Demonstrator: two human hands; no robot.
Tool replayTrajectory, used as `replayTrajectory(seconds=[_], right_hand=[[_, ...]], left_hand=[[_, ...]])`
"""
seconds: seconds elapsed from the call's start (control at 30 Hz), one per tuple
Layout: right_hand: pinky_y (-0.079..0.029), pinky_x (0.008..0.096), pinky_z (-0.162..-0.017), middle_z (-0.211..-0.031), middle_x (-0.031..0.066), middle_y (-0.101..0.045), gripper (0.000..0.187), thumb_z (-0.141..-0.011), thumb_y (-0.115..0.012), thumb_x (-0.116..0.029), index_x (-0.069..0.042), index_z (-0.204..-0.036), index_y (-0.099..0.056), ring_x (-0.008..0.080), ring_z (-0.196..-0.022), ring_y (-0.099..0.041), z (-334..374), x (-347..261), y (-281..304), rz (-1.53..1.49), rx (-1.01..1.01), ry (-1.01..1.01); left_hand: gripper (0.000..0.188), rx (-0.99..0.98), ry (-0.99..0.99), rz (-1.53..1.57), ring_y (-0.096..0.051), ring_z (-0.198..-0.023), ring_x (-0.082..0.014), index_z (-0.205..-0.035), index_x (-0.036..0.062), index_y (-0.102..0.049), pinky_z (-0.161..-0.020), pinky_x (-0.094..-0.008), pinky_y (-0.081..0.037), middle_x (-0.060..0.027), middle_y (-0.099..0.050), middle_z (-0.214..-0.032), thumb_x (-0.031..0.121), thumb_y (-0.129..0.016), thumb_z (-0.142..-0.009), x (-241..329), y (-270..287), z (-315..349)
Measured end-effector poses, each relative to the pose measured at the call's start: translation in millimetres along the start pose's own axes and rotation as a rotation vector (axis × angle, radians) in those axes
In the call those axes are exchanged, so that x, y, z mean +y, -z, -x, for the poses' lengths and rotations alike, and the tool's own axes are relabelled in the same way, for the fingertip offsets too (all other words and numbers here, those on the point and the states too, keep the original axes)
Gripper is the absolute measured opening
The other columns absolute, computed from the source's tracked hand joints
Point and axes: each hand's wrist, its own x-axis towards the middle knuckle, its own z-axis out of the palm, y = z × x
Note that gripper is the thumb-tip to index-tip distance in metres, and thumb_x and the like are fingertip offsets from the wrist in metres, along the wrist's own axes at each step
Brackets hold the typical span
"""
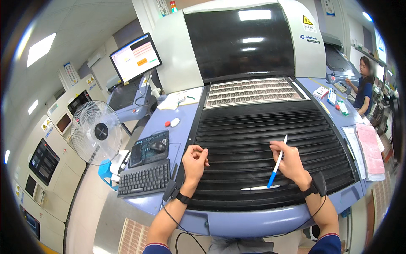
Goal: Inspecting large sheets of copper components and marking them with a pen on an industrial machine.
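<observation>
Over black slats [237, 149], right fingers [277, 146] (curled) hold a pen [273, 174].

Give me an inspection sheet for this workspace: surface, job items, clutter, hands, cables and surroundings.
Surface: black ribbed bed, set in a light blue frame.
Job items: blue-and-white pen, held at a slant; slim white stick-like item, lying on the bed; printed panel, at the bed's far end.
Clutter: keyboard and mouse at left; pink papers at right.
Hands: right hand grips the pen; left hand has curled fingers, nothing visible in it.
Cables: thin black cables hang from near both wrists.
Surroundings: fan and lit monitor at left; another person at right.
</observation>
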Motion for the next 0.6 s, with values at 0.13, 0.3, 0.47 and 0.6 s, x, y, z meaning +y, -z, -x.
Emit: replayTrajectory(seconds=[0.13,0.3,0.47,0.6], right_hand=[[-0.053,0.0326,-0.072,-0.089,0.0206,-0.068,0.028,-0.081,-0.061,0.002,0.002,-0.110,-0.060,0.0319,-0.084,-0.069,-5.9,8.0,4.6,0.018,0.045,-0.046],[-0.053,0.0347,-0.077,-0.095,0.0232,-0.068,0.026,-0.086,-0.060,-0.005,0.000,-0.111,-0.060,0.0313,-0.091,-0.069,-10.5,22.7,10.1,0.059,0.041,-0.198],[-0.050,0.0348,-0.083,-0.106,0.0236,-0.066,0.032,-0.088,-0.062,-0.011,0.001,-0.117,-0.059,0.0285,-0.101,-0.065,-8.3,50.2,7.7,0.186,-0.029,-0.197],[-0.044,0.0352,-0.095,-0.117,0.0252,-0.061,0.049,-0.087,-0.068,-0.020,0.003,-0.127,-0.051,0.0286,-0.113,-0.058,-4.0,70.6,10.1,0.277,-0.153,-0.229]], left_hand=[[0.027,0.005,-0.184,-0.460,-0.065,-0.062,-0.0156,-0.105,-0.0028,-0.054,-0.056,-0.0272,-0.051,-0.0095,-0.066,-0.077,0.010,-0.066,-0.085,7.2,1.7,0.1],[0.056,-0.035,-0.246,-0.891,-0.058,-0.106,-0.0370,-0.129,-0.0022,-0.043,-0.091,-0.0427,-0.045,-0.0216,-0.055,-0.123,0.026,-0.063,-0.085,-0.3,6.1,2.9],[0.054,-0.106,-0.221,-1.126,-0.058,-0.104,-0.0378,-0.119,-0.0050,-0.048,-0.085,-0.0462,-0.047,-0.0241,-0.057,-0.115,0.029,-0.066,-0.081,-6.0,16.7,4.5],[0.051,-0.069,-0.071,-1.063,-0.059,-0.096,-0.0386,-0.112,-0.0028,-0.052,-0.083,-0.0486,-0.045,-0.0209,-0.060,-0.104,0.036,-0.065,-0.081,1.6,4.6,6.3]])
